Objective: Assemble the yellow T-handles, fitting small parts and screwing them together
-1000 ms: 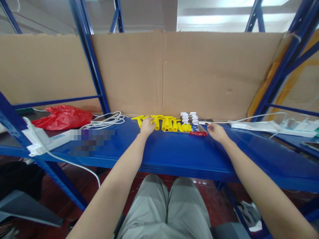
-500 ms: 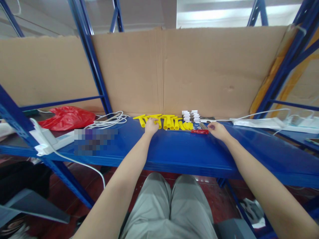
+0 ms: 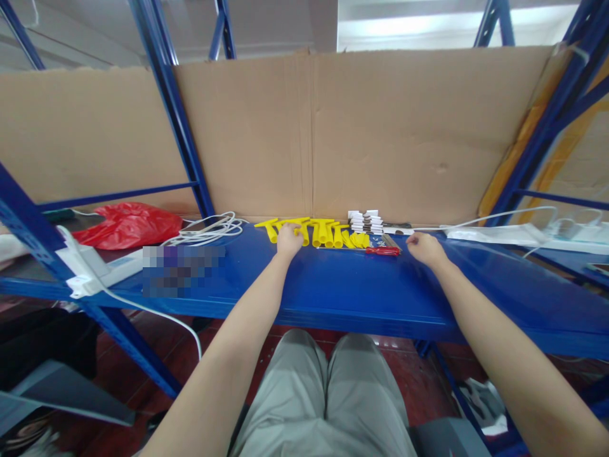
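Observation:
Several yellow T-shaped plastic pieces stand in a row at the back of the blue shelf. My left hand is curled over one of them at the left of the row, partly hiding it. My right hand is at the row's right end, just above the shelf, fingers drawn together; whatever they may hold is too small to make out. Left of it lies a red-handled screwdriver, apart from the fingers. Small yellow flat pieces and stacked white parts lie between my hands. A small grey metal piece lies behind the screwdriver handle.
A cardboard panel closes off the back. A red plastic bag, coiled white cable and white power strip lie at the left. A white strip with cables lies right. Blue uprights frame the shelf.
My right hand has moved a little to the right, away from the screwdriver handle and the grey metal piece. My left hand has stayed in place over the yellow pieces.

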A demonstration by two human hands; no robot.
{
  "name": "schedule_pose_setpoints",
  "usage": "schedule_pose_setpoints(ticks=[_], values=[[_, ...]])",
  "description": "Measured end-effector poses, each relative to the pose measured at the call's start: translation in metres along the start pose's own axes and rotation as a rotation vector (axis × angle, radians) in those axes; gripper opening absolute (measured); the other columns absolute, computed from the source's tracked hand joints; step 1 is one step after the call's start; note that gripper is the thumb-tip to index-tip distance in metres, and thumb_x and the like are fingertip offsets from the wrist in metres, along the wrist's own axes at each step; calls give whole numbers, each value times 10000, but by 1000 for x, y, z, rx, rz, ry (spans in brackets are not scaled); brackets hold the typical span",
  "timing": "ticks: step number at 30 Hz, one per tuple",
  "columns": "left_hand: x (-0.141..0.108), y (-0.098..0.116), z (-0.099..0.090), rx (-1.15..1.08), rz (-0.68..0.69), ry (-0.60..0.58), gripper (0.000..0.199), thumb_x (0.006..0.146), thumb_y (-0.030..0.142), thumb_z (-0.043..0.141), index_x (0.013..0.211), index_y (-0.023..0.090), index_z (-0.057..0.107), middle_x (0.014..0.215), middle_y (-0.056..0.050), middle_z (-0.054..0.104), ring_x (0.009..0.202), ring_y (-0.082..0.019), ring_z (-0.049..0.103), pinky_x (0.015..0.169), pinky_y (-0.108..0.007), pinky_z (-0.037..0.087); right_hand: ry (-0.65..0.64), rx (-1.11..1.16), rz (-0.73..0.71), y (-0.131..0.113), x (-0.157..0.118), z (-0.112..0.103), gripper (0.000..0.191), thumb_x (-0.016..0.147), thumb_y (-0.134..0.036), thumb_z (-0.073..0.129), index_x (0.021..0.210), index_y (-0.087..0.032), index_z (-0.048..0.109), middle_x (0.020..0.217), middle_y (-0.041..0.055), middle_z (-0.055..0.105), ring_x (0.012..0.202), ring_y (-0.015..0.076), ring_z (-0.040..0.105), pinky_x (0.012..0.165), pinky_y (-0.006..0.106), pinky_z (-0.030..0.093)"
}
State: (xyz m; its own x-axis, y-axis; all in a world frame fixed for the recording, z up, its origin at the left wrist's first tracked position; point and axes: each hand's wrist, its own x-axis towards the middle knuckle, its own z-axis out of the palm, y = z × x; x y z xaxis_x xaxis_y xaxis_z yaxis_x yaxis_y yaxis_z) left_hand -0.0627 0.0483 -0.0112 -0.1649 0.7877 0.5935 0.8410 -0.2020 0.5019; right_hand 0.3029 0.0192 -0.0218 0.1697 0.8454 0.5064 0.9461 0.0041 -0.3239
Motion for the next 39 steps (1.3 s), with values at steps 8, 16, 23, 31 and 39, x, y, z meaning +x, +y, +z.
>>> schedule_pose_setpoints(ticks=[8, 16, 23, 31, 39], values=[[-1, 8, -11, -97, -1, 83, 321, 788, 92, 425, 909, 160, 714, 976, -48, 723, 950, -188, 651, 889, -286, 477, -93, 4, -131, -16, -5, -3, 194, 751, -196, 507, 782, -206, 699, 859, 84, 713, 796, 225, 641, 682, 303, 474], [-2, 10, -12, -96, -1, 93, 305, 809, 102, 424, 919, 153, 705, 971, -66, 714, 926, -181, 649, 867, -281, 484, -127, -38, -341, -38, -18, 4, 325, 858, -393, 470, 1082, -272, 671, 1130, 107, 648, 1069, 300, 535, 792, 450, 465], [-10, 11, -4, 127, -28, -35, 366, 806, 199, 533, 1155, 228, 637, 1252, -116, 584, 1191, -301, 513, 989, -474, 412, -193, -104, -398, -52, -27, 6, 273, 854, -358, 505, 1064, -322, 675, 1099, 101, 627, 1043, 304, 507, 798, 484, 428], [-9, 8, 3, 226, -47, -212, 401, 866, 275, 465, 1252, 287, 573, 1204, -92, 640, 1139, -300, 562, 994, -522, 367, -314, -127, -304, -52, -26, -11, 265, 808, -208, 538, 997, -318, 686, 1135, 80, 620, 1084, 315, 494, 829, 553, 413], [-10, 12, -5, 302, -8, -228, 379, 888, 303, 450, 1239, 267, 589, 1129, -78, 679, 1117, -278, 585, 1018, -476, 332, -435, -365, 56, -38, -25, -42, 323, 833, -161, 477, 1064, -283, 667, 1204, 109, 579, 1173, 333, 449, 891, 587, 382]])
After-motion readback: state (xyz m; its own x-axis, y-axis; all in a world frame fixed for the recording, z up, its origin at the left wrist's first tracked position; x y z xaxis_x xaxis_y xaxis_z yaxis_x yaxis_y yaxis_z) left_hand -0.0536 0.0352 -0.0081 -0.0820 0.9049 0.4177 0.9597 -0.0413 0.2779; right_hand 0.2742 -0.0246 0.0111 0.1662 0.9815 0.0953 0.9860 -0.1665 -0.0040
